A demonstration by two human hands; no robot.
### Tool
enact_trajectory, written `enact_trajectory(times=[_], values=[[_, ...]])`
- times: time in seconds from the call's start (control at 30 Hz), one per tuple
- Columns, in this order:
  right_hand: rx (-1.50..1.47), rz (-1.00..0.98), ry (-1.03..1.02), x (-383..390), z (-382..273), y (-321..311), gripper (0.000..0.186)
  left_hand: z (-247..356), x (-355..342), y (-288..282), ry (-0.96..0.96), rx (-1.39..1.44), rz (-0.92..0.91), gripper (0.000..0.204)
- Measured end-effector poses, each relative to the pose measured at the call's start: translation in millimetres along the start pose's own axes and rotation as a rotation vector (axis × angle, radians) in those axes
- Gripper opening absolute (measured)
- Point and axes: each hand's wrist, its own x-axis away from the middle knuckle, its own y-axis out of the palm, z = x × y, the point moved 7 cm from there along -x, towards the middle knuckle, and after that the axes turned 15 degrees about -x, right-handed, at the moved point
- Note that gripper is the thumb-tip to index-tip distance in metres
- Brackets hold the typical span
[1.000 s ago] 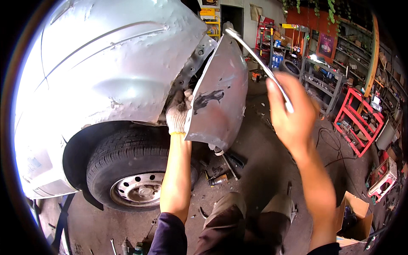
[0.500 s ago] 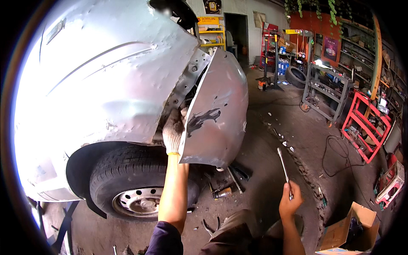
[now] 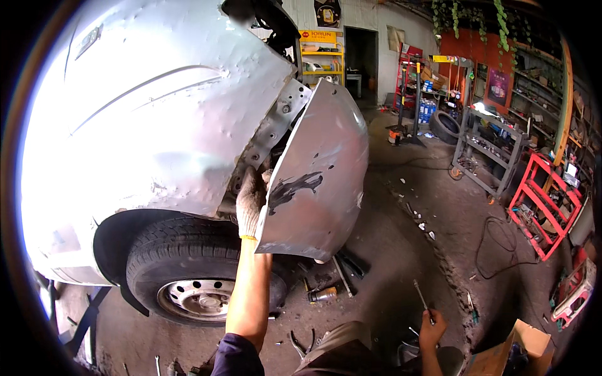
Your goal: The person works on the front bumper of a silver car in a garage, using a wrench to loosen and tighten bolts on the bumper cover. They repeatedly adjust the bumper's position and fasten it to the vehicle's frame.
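My left hand (image 3: 250, 202), in a pale knit work glove with a yellow cuff, reaches into the gap between the car's silver body (image 3: 182, 144) and a loose-standing bumper corner panel (image 3: 320, 182). Its fingers look curled, and the panel's edge hides part of them, so what they grip does not show. Dark scuffs mark the panel, which stands away from the bolt-holed metal strip (image 3: 271, 128) on the body. Low on the right, my bare right hand (image 3: 433, 329) is closed round a slim silver wrench (image 3: 421, 294), its head pointing up and away from me.
Beneath the body is a wheel (image 3: 207, 297). Tools and a small bottle (image 3: 323, 294) lie on the floor under the panel; pliers (image 3: 302, 343) lie nearer me. An open cardboard box (image 3: 533, 341) stands at lower right, with a red cart (image 3: 544, 203) and grey cart (image 3: 492, 150) beyond.
My right hand has lowered with the wrench, which now sits farther down in view. My left hand stays in the gap. The whole view has shifted slightly.
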Motion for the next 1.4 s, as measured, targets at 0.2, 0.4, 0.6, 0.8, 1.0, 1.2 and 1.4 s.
enact_trajectory(times=[0.2, 0.4, 0.6, 0.8, 1.0, 1.2, 1.4], values=[[-0.075, 0.026, -0.084, -7, -28, 14, 0.018, 7, -2, -15, -0.004, -0.126, 0.107, 0.04], [-0.379, -0.123, -0.572, -36, -249, 48, 0.015, 0, -3, -7, 0.023, -0.083, 0.111, 0.034], [-0.38, -0.277, -1.089, -48, -445, 115, 0.01, -3, -12, -13, -0.027, 0.104, 0.014, 0.029], [0.068, -0.351, -1.265, -52, -496, 174, 0.018, -1, -20, -23, 0.054, 0.105, -0.004, 0.032], [0.319, -0.398, -1.313, -50, -521, 207, 0.016, -1, -18, -17, 0.047, 0.07, -0.092, 0.028], [0.479, -0.399, -1.352, -46, -534, 220, 0.011, 1, -18, -17, 0.064, 0.11, -0.038, 0.033], [0.585, -0.42, -1.373, -50, -552, 226, 0.011, -1, -22, -24, 0.034, 0.107, -0.037, 0.036]])
